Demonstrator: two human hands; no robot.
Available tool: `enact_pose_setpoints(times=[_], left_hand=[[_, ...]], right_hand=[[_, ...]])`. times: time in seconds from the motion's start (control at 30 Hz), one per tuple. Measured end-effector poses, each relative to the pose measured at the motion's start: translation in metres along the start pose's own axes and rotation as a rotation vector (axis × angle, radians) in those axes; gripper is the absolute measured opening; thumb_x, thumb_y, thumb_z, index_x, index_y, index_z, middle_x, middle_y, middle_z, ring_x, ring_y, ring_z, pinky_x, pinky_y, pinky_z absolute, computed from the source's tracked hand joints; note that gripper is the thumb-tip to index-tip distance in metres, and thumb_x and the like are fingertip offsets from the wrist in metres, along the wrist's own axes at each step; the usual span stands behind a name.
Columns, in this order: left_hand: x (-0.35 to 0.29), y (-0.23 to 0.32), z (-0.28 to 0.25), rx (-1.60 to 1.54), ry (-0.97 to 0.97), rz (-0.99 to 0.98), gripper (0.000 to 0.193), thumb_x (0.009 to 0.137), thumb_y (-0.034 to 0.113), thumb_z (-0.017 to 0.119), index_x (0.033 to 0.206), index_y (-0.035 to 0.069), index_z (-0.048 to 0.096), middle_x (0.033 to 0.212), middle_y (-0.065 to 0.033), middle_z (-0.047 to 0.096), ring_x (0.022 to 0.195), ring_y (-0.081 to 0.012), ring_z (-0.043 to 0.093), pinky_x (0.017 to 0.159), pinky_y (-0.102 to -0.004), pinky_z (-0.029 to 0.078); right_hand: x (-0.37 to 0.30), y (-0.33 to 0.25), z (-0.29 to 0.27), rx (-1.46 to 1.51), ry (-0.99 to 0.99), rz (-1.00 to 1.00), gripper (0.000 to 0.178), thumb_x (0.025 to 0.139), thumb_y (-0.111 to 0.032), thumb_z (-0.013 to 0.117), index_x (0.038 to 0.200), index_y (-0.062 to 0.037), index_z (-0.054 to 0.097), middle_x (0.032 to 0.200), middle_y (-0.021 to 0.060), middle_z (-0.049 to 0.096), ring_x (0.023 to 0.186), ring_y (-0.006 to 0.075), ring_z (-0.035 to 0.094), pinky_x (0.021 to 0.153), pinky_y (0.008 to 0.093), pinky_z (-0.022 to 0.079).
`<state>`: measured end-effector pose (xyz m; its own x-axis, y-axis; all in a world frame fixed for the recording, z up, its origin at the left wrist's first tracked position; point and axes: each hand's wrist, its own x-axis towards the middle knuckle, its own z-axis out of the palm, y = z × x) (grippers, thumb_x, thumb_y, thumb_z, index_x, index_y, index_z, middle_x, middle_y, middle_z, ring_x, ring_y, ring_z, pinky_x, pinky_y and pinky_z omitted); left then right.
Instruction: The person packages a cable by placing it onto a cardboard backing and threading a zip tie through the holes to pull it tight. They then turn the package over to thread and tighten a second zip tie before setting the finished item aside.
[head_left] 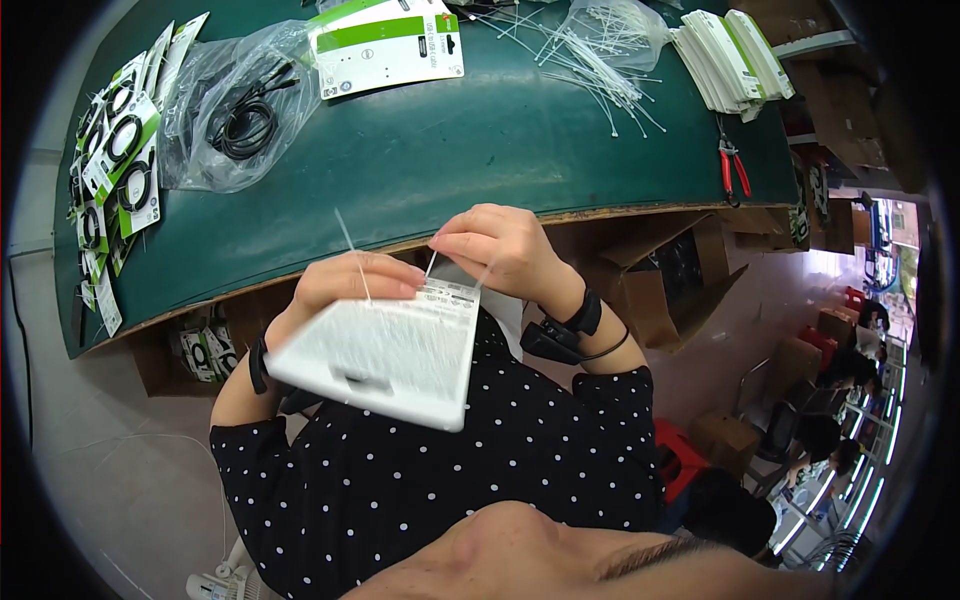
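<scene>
A white printed packaging card (390, 350), smeared by motion, hangs tilted in front of my body with its slotted end toward me. My left hand (350, 280) is closed on the card's far edge. One thin white cable tie (346, 232) sticks up past the left fingers. To the right of it, my right hand (505, 248) pinches the tip of another white strip, a cable tie end (432, 263), just above the card. What lies under the card is hidden.
On the green table (450, 150) lie carded black cables (125, 140) at left, a plastic bag of black cables (245, 120), loose cable ties (600, 80), stacked cards (735, 65) and red-handled cutters (732, 165). Cardboard boxes (670, 285) stand below the table's right side.
</scene>
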<state>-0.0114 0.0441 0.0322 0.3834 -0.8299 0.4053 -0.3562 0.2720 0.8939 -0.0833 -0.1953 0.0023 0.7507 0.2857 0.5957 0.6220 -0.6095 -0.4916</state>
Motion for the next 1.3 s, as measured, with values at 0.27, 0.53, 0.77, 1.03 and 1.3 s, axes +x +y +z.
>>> enact_pose_setpoints(times=[0.27, 0.53, 0.77, 1.03, 1.3], left_hand=[[-0.014, -0.028, 0.001, -0.59, 0.411, -0.56, 0.027, 0.094, 0.014, 0.06, 0.118, 0.003, 0.059, 0.112, -0.0082, 0.065, 0.101, -0.0205, 0.065, 0.085, -0.0348, 0.056], [-0.002, -0.031, 0.002, -0.877, 0.544, -0.714, 0.03, 0.097, 0.02, 0.057, 0.123, 0.004, 0.054, 0.116, -0.0089, 0.063, 0.104, -0.0183, 0.064, 0.088, -0.0351, 0.056], [0.002, -0.024, 0.007, -0.95, 0.509, -0.747, 0.031, 0.098, 0.021, 0.056, 0.123, 0.004, 0.055, 0.117, -0.0092, 0.063, 0.105, -0.0194, 0.065, 0.088, -0.0365, 0.056], [0.0, -0.023, 0.012, -0.95, 0.48, -0.779, 0.031, 0.097, 0.021, 0.057, 0.122, 0.004, 0.055, 0.116, -0.0098, 0.064, 0.104, -0.0196, 0.065, 0.088, -0.0367, 0.057], [-0.001, -0.023, 0.013, -0.929, 0.507, -0.785, 0.029, 0.097, 0.02, 0.058, 0.12, 0.003, 0.056, 0.116, -0.0101, 0.064, 0.1, -0.0192, 0.066, 0.086, -0.0367, 0.058]], right_hand=[[-0.01, 0.003, 0.015, 0.559, -0.128, 0.286, 0.009, 0.077, -0.002, 0.07, 0.086, -0.0015, 0.069, 0.081, 0.0082, 0.068, 0.067, 0.0189, 0.064, 0.059, 0.0277, 0.051], [-0.014, -0.018, 0.021, 1.059, -0.086, 0.826, 0.011, 0.084, -0.002, 0.067, 0.095, 0.001, 0.067, 0.083, 0.0054, 0.068, 0.069, 0.0087, 0.062, 0.062, 0.0238, 0.05], [-0.025, -0.026, 0.035, 1.066, 0.095, 0.733, 0.013, 0.085, 0.003, 0.063, 0.098, 0.0018, 0.067, 0.083, 0.0058, 0.069, 0.076, 0.012, 0.066, 0.068, 0.0239, 0.054], [-0.032, -0.031, 0.041, 0.934, 0.2, 0.684, 0.018, 0.081, 0.007, 0.064, 0.099, 0.004, 0.066, 0.091, 0.0078, 0.069, 0.083, 0.0136, 0.067, 0.072, 0.0279, 0.055], [-0.032, -0.028, 0.045, 0.949, 0.178, 0.677, 0.019, 0.081, 0.006, 0.064, 0.1, 0.0043, 0.066, 0.097, 0.0097, 0.068, 0.088, 0.0157, 0.066, 0.076, 0.0274, 0.054]])
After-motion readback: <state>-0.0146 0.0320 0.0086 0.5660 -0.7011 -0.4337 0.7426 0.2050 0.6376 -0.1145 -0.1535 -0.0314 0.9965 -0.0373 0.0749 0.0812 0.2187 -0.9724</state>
